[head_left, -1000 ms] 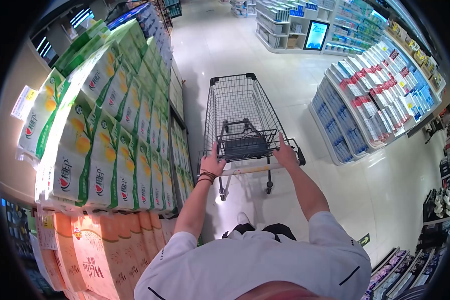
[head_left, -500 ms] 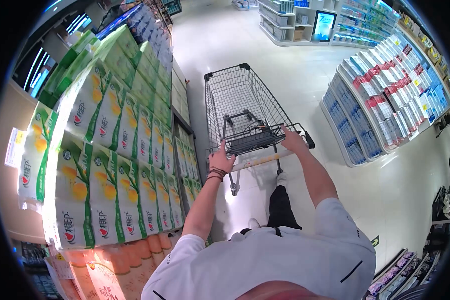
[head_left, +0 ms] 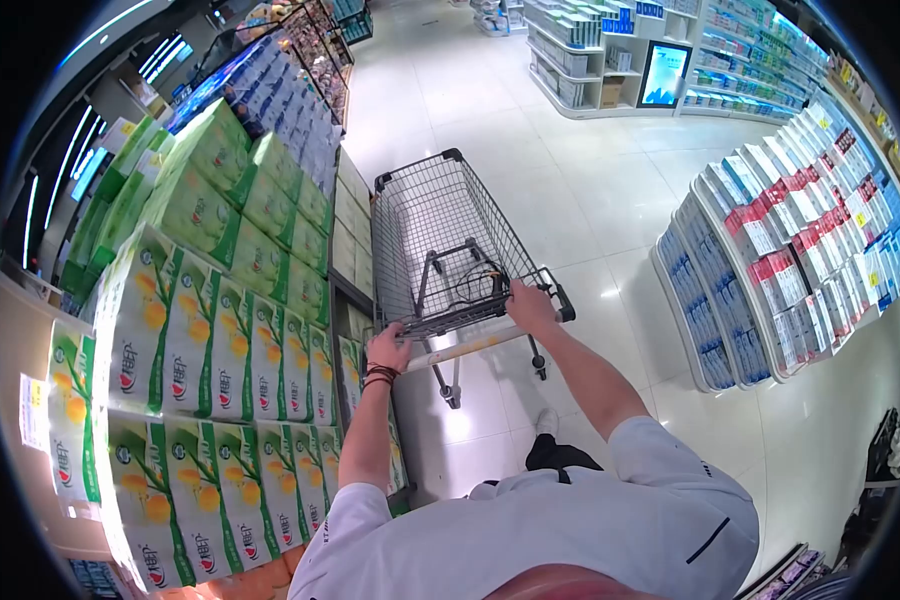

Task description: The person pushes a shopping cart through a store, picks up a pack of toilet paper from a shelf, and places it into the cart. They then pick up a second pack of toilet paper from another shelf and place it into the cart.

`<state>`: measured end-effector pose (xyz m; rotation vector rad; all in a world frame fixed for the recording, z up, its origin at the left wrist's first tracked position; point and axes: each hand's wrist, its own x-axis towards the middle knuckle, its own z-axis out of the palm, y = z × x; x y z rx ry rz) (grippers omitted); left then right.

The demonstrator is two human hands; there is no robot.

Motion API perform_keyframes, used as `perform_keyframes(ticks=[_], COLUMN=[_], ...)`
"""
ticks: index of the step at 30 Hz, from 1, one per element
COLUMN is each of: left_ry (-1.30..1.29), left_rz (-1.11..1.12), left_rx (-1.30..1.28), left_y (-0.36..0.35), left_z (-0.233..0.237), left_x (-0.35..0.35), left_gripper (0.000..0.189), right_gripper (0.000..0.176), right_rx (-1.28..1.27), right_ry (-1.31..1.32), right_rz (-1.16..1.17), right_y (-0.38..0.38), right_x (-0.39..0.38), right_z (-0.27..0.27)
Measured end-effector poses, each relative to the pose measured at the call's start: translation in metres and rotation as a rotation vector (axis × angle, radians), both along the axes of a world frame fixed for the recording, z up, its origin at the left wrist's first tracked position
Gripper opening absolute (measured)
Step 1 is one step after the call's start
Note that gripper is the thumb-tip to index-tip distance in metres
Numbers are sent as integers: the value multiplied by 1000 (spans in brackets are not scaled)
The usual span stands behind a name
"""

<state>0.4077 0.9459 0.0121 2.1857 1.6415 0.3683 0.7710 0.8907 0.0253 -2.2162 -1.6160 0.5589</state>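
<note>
An empty wire shopping cart (head_left: pixel 440 225) stands in front of me, its handle bar (head_left: pixel 460 350) crossing between my hands. My left hand (head_left: pixel 388 350), with dark bands on its wrist, is closed around the left part of the handle, close to the stacked tissue packs (head_left: pixel 230 340). Farther right, my right hand (head_left: pixel 530 304) grips the cart near the right end of its rear edge. Some fingers of both hands are hidden behind the bar.
Green and white tissue packs and a price tag (head_left: pixel 35 410) line the left side. A rounded display of boxes (head_left: pixel 785 250) is on the right. Farther off stand white shelves (head_left: pixel 570 60) and a lit screen (head_left: pixel 664 75). Pale floor tiles (head_left: pixel 600 220) lie between.
The cart and both hands have shifted left and slightly lower in view, nearer the tissue stack. The right display appears lower. Both hands keep their grip.
</note>
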Motion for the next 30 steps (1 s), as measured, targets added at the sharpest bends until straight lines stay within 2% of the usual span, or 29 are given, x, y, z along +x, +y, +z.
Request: perform_keyframes(ticks=[3, 5, 10, 11, 16, 19, 23, 26, 30], left_ry=[-25, -36, -68, -69, -14, -41, -38, -36, -20], left_rz=[-12, -25, 46, 64, 58, 56, 36, 16, -51], left_rx=[1, 11, -8, -10, 7, 33, 43, 66, 65], left_y=[27, 47, 77, 85, 140, 183, 239, 292, 350], left_z=[-1, -15, 9, 14, 12, 7, 4, 2, 1], left_x=[3, -2, 19, 22, 29, 29, 29, 32, 37], left_gripper=[39, 42, 60, 57, 38, 33, 34, 33, 35], right_gripper=[20, 27, 43, 45, 36, 29, 24, 26, 27], right_rx=[-8, -50, -68, -65, -17, -10, 36, -17, -42], right_ry=[9, 35, 70, 83, 33, 14, 24, 34, 7], right_rz=[37, 48, 50, 44, 63, 69, 98, 19, -9], right_y=[30, 46, 90, 100, 157, 196, 250, 286, 338], right_x=[4, 7, 18, 18, 27, 31, 34, 31, 35], right_z=[-4, 5, 20, 20, -3, -8, -15, 4, 3])
